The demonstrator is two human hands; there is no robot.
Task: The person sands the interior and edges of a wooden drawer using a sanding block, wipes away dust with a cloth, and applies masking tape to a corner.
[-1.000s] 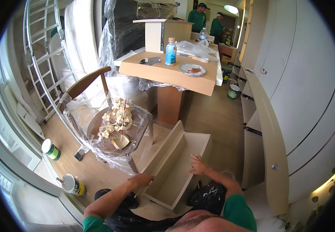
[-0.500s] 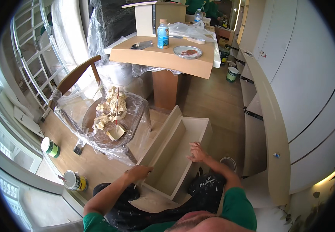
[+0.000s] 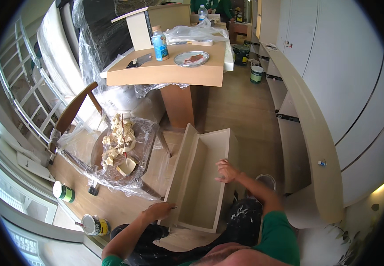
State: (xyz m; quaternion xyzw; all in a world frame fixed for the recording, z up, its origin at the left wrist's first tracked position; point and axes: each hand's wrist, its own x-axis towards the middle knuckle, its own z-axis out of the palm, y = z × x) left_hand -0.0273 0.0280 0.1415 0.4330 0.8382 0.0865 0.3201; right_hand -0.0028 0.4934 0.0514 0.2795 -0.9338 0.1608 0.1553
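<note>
A beige drawer [image 3: 203, 190] lies between my knees, its hollow facing up and a taller panel [image 3: 181, 173] along its left side. My left hand [image 3: 160, 211] is closed round the near part of that panel's edge. A small dark spot shows at its fingertips, too small to name. Over the drawer's right wall is my right hand [image 3: 228, 171], fingers bent and somewhat apart, with nothing seen in them. I cannot tell whether its fingertips touch the wood.
A plastic-wrapped chair [image 3: 143, 133] holds crumpled masking scraps [image 3: 119, 141] and a thin red stick. Paint cans [image 3: 95, 225] stand left. A cardboard-covered table [image 3: 165, 76] ahead bears a bottle [image 3: 160, 44] and lid [image 3: 192, 59]. A long beige cabinet [image 3: 309, 128] runs along the right.
The view has swung a little to the right, so the table and chair appear further left. The drawer sits slightly more upright in view. Both hands keep nearly the same places on it.
</note>
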